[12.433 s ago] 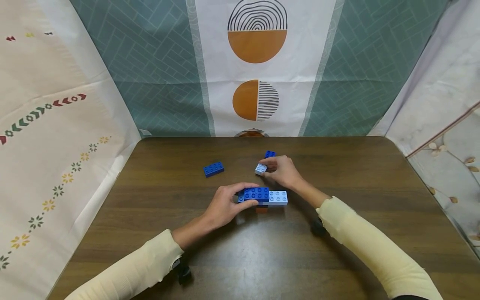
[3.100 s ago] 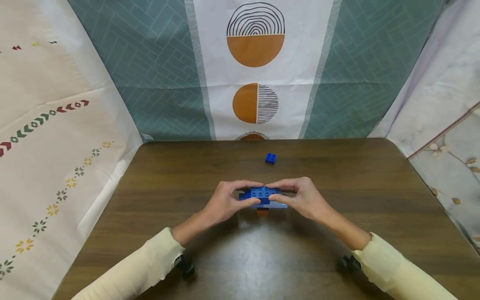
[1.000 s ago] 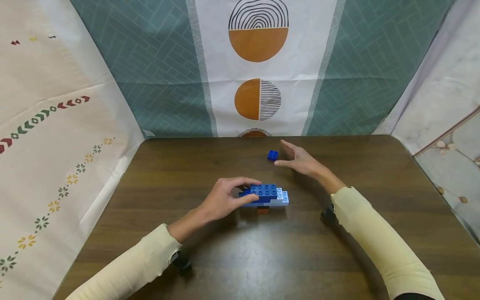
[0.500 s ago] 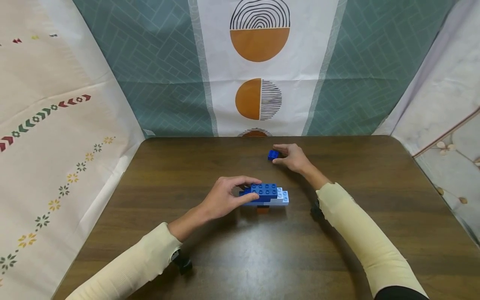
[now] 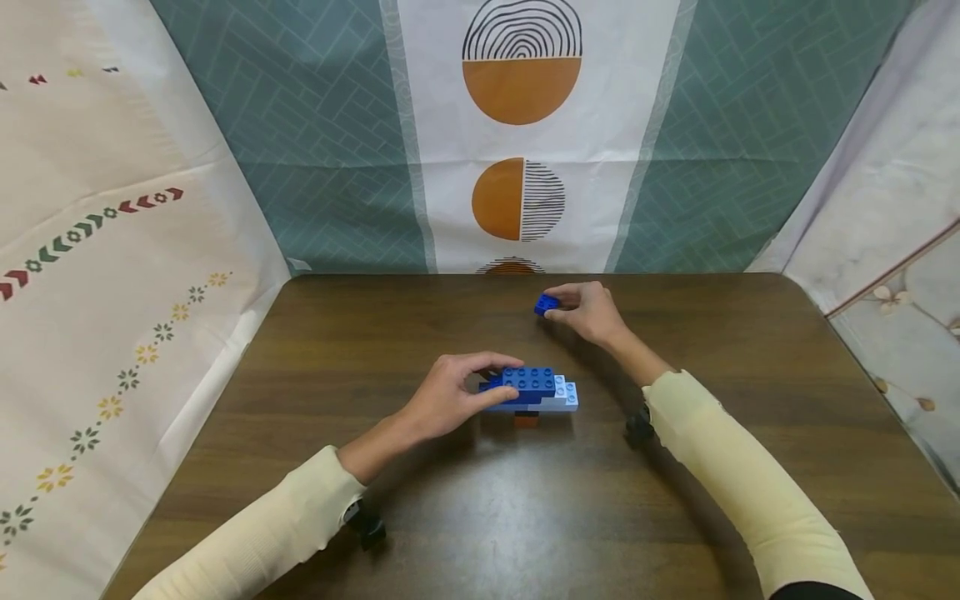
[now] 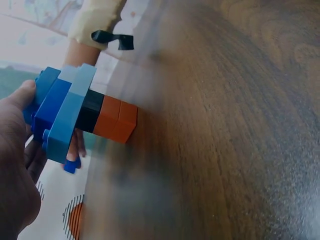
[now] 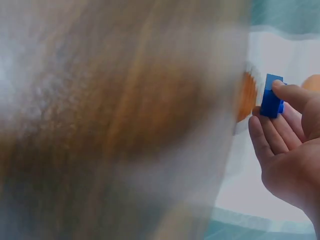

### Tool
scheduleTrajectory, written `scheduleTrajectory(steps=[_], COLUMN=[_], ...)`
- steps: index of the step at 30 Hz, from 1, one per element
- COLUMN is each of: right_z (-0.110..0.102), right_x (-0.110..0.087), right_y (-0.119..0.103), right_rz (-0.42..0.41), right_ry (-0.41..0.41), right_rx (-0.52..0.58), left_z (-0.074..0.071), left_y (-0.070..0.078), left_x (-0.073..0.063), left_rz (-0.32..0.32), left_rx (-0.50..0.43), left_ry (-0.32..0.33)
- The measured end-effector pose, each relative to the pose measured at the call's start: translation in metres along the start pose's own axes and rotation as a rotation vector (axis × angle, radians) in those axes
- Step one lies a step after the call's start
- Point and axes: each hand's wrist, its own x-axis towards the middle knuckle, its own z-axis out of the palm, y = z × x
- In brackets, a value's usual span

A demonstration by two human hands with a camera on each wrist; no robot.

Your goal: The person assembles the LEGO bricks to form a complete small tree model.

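Note:
A built stack of toy bricks (image 5: pixel 528 385) stands at mid-table, with dark and light blue bricks spreading out at its top. Below them, a black brick (image 6: pixel 90 110) sits on orange bricks (image 6: pixel 115 119), which form a narrow column down to the tabletop. My left hand (image 5: pixel 448 397) grips the stack's left end between thumb and fingers. Near the far edge, my right hand (image 5: pixel 592 315) pinches a small blue two-by-two brick (image 5: pixel 546 305), tilted and raised off the wood. The right wrist view shows the thumb on this brick's near side and fingers behind it.
The brown wooden table (image 5: pixel 480 517) ends at a patterned teal and white cloth (image 5: pixel 337 150) hanging behind it. Pale cloths (image 5: pixel 135 250) flank both sides. A black wrist camera (image 5: pixel 366 527) hangs under the left sleeve, another (image 5: pixel 640 427) under the right.
A dark blue eight-stud brick and a light blue brick, loose earlier, now sit on the stack. My right hand went to the small blue brick, closed on it and lifted it. My left hand stays put.

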Motion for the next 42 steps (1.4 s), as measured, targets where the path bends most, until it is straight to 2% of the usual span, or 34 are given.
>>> scheduleTrajectory(steps=[4,13,20,24,28,32,42], right_z=[-0.009,-0.025,-0.024,-0.02,-0.017,-0.015,-0.014], right_x=[-0.016,-0.075,-0.105,-0.114,-0.12,-0.124,-0.128], right_y=[-0.018,-0.06,-0.074,-0.074,-0.074,-0.075,-0.076], right_rz=[-0.068,-0.226,-0.258,-0.249,-0.256,-0.267,-0.276], right_ry=[-0.03,-0.116,-0.223,-0.245,-0.247,-0.247,-0.239], right_rx=[0.048,0.185,0.195,0.187,0.183,0.195,0.194], left_z=[0.001,0.003,0.003,0.004,0.004,0.004,0.004], left_y=[-0.001,-0.002,0.0,-0.001,-0.002,-0.002,-0.001], left_x=[0.0,0.0,-0.001,-0.001,-0.001,0.0,0.0], left_rz=[-0.004,0.026,-0.008,-0.012,0.015,0.035,0.03], left_rx=[0.002,-0.023,-0.028,-0.032,-0.029,-0.022,-0.018], left_ry=[0.016,0.043,0.053,0.051,0.049,0.047,0.047])
